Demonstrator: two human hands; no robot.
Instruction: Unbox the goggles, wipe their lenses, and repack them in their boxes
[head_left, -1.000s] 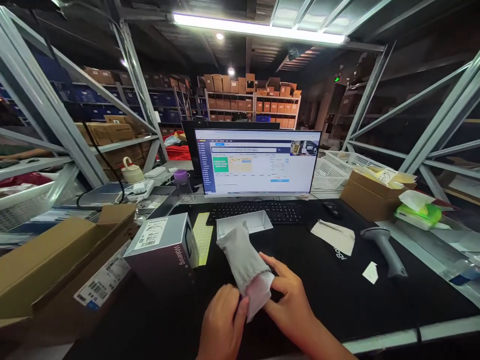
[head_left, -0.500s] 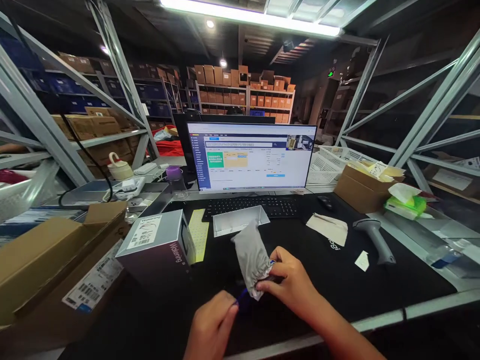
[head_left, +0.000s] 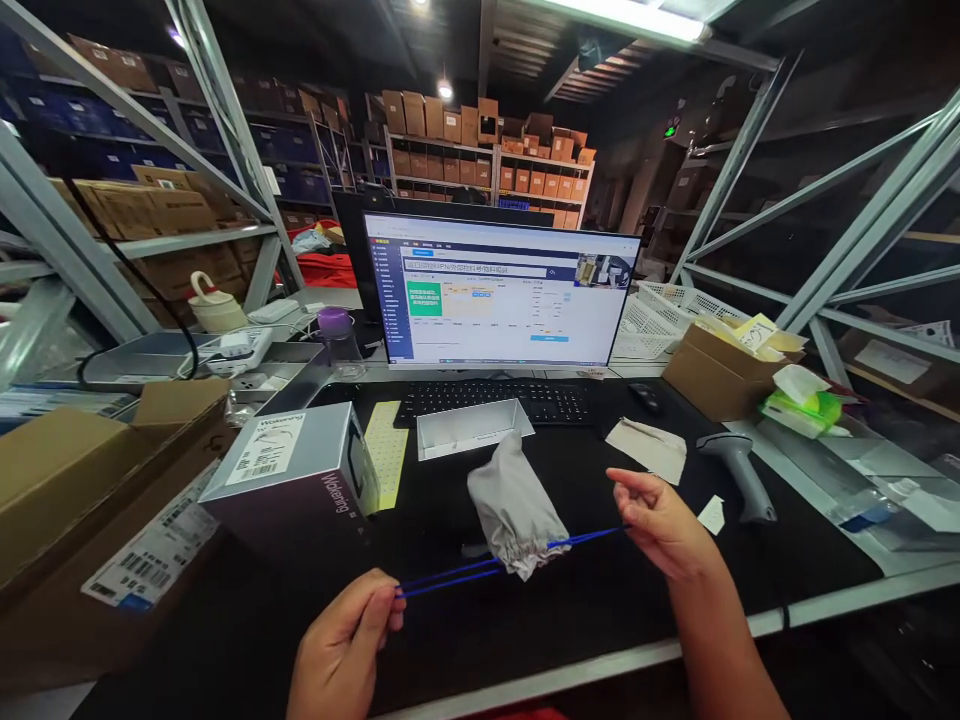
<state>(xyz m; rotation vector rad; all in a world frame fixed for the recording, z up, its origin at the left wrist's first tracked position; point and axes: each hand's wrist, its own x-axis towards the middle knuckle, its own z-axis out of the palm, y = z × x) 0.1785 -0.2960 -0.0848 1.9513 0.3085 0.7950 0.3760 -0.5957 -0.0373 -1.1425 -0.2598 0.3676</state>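
A grey cloth drawstring pouch (head_left: 517,500) hangs or rests over the black desk mat, its gathered mouth toward me. Blue drawstrings (head_left: 450,577) stretch out from both sides of that mouth. My left hand (head_left: 345,640) is closed around the left string ends. On the other side, my right hand (head_left: 664,530) pinches the right string, its index finger pointing outward. Behind the pouch lies an open white box tray (head_left: 474,432). To its left stands a grey box (head_left: 300,490) marked "Wakening", beside a yellow sheet of labels (head_left: 386,455).
A monitor (head_left: 502,290) and keyboard (head_left: 495,402) stand at the back. An open cardboard box (head_left: 97,520) fills the left side. On the right are a barcode scanner (head_left: 739,475), a piece of beige paper (head_left: 646,448), a mouse (head_left: 645,396) and a smaller carton (head_left: 720,375).
My hands have moved apart, left hand leftward and right hand rightward. The blue strings are now drawn taut on both sides, and my right hand has let go of the pouch's mouth.
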